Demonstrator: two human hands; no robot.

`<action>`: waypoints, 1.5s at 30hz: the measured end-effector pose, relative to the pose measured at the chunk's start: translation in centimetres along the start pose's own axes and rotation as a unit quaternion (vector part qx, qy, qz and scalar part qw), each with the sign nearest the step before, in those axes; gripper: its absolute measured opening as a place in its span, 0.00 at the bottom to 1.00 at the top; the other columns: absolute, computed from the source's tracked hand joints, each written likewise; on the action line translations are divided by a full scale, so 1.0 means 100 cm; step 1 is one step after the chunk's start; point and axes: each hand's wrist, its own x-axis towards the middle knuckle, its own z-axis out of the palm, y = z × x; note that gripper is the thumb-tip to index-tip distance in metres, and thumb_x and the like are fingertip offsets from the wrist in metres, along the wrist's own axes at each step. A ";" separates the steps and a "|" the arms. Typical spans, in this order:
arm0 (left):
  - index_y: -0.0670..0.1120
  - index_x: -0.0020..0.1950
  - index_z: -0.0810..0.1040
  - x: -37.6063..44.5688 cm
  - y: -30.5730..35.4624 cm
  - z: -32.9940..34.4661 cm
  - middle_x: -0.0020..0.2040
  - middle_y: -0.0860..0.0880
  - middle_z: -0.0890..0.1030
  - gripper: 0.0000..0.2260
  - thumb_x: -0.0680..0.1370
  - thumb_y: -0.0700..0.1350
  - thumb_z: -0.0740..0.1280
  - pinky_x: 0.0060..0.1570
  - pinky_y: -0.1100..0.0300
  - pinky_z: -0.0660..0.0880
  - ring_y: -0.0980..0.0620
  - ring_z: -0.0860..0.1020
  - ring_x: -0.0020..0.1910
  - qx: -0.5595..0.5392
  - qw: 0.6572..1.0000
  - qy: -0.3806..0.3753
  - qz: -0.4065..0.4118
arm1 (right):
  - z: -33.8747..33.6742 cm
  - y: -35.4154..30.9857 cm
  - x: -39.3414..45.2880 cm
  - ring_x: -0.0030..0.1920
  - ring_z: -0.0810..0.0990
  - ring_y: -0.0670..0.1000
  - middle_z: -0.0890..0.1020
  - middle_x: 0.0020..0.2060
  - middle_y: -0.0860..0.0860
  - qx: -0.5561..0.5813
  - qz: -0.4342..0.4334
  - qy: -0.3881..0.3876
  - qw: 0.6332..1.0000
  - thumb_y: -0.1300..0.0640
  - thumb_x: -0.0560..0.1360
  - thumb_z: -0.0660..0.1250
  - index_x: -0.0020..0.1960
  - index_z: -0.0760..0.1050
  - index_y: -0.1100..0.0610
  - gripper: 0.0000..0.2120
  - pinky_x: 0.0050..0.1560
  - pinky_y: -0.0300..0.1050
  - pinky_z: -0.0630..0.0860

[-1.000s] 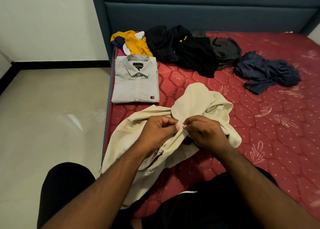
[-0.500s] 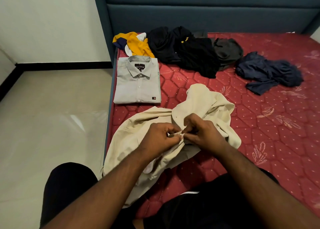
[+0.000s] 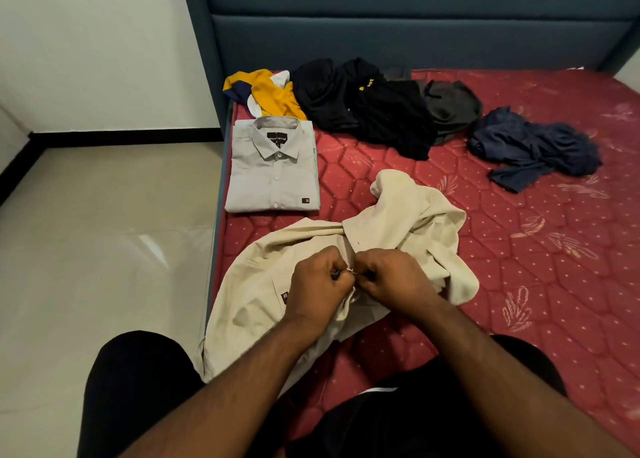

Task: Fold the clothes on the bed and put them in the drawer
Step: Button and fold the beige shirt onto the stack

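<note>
A crumpled cream shirt (image 3: pixel 412 211) lies on the near left part of the red mattress (image 3: pixel 519 249). My left hand (image 3: pixel 317 286) and my right hand (image 3: pixel 394 281) meet at its front, knuckles close together, each pinching the fabric edge. A folded grey shirt (image 3: pixel 273 170) lies flat beyond it, by the bed's left edge. Unfolded clothes lie near the headboard: a yellow, navy and white garment (image 3: pixel 270 92), a black pile (image 3: pixel 367 104), a dark grey piece (image 3: pixel 450 107) and a navy garment (image 3: pixel 533 146). No drawer is in view.
A dark blue padded headboard (image 3: pixel 398 35) closes off the far end of the bed. Pale tiled floor (image 3: pixel 97 232) and a white wall with black skirting lie to the left. My knees in black shorts sit at the bottom.
Both hands have shifted slightly nearer along the cream shirt's front, still pinching it together. The shirt's fabric has bunched a little differently; other clothes have not moved.
</note>
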 end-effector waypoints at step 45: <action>0.45 0.39 0.83 0.011 0.014 -0.008 0.33 0.52 0.80 0.08 0.74 0.34 0.70 0.33 0.66 0.71 0.58 0.74 0.31 -0.209 0.962 -0.089 -0.152 | -0.023 0.018 -0.026 0.44 0.82 0.46 0.84 0.40 0.52 0.174 -0.065 0.178 0.966 0.59 0.74 0.67 0.44 0.83 0.63 0.09 0.47 0.35 0.76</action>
